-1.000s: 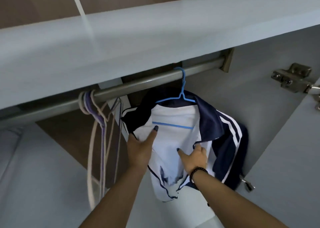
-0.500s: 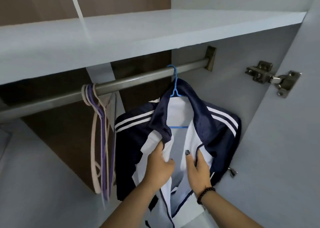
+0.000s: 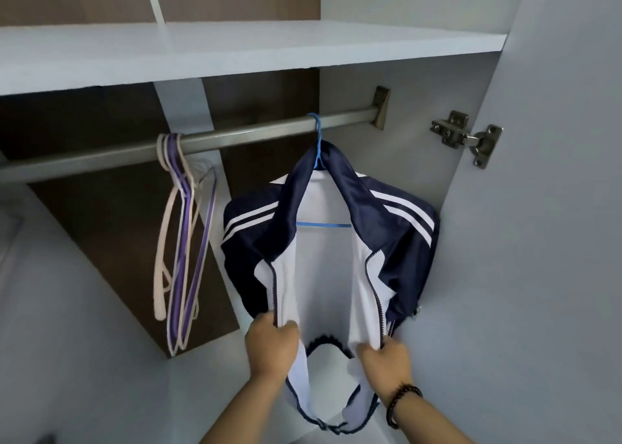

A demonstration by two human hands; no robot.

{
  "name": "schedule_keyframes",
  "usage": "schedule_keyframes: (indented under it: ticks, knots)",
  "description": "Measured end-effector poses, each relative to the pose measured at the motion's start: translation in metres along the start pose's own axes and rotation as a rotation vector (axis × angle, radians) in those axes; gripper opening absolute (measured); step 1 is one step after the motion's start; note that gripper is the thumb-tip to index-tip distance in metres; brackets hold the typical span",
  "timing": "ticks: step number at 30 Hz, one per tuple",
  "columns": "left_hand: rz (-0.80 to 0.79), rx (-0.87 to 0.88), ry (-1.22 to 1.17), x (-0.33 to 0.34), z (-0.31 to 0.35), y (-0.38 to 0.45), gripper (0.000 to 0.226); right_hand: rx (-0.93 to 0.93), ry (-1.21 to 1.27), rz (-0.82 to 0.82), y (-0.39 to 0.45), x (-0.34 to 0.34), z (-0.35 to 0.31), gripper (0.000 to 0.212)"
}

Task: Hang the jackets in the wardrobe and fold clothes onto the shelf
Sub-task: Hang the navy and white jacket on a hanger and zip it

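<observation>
Since before, we slid both hands down the jacket (image 3: 331, 241); left hand (image 3: 271, 344) and right hand (image 3: 387, 359) each clenched a zipper edge, at 6 o'clock below the hanger (image 3: 318, 147).

No words, numbers, brand names or signs could be read anywhere in the view. The jacket (image 3: 331, 241) bore only plain white stripes on its dark shoulders, and no lettering showed on them or on its white lining. The metal hinge (image 3: 466, 137) on the wardrobe wall may have carried a stamped mark, but it was too small and soft to tell.
</observation>
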State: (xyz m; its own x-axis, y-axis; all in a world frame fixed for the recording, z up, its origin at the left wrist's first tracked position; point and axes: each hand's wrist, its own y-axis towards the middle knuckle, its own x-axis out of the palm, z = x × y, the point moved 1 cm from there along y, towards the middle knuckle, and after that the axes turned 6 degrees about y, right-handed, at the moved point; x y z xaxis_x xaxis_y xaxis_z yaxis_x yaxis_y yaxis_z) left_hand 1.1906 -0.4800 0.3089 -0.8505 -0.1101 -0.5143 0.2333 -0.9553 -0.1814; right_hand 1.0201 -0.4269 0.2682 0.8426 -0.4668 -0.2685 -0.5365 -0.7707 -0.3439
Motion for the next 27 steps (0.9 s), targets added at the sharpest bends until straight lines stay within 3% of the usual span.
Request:
schedule_keyframes:
  ticks: [3,7,10,13,16,20,22,24,27]
  knots:
    - [0.049,-0.045,-0.012,-0.007,-0.014,-0.019,0.022,0.001,0.012,-0.026,-0.016,-0.016,0.015,0.010]
    - [0.135,-0.028,-0.172,-0.009,-0.011,-0.056,0.019,-0.072,0.002,-0.103,-0.046,-0.045,0.031,0.029]
    - [0.156,-0.015,-0.277,-0.006,-0.010,-0.102,0.013,-0.109,0.026,-0.203,-0.077,-0.072,0.037,0.025]
    - [0.145,-0.006,-0.334,-0.002,-0.020,-0.139,0.008,-0.085,0.172,-0.235,-0.104,-0.099,0.037,0.022]
    - [0.137,-0.006,-0.346,-0.006,-0.019,-0.161,0.022,-0.079,0.291,-0.275,-0.128,-0.125,0.037,0.030]
    - [-0.019,-0.053,-0.365,-0.016,-0.021,-0.187,0.021,-0.083,0.313,-0.338,-0.158,-0.149,0.050,0.049]
    - [-0.038,-0.083,-0.217,-0.010,-0.034,-0.205,0.010,-0.085,0.292,-0.350,-0.170,-0.157,0.061,0.036]
    - [0.048,-0.133,-0.089,-0.001,-0.052,-0.225,0.017,-0.045,0.260,-0.317,-0.181,-0.164,0.075,0.004]
    - [0.127,-0.135,-0.063,0.003,-0.070,-0.247,0.027,-0.027,0.220,-0.254,-0.197,-0.172,0.096,0.012]
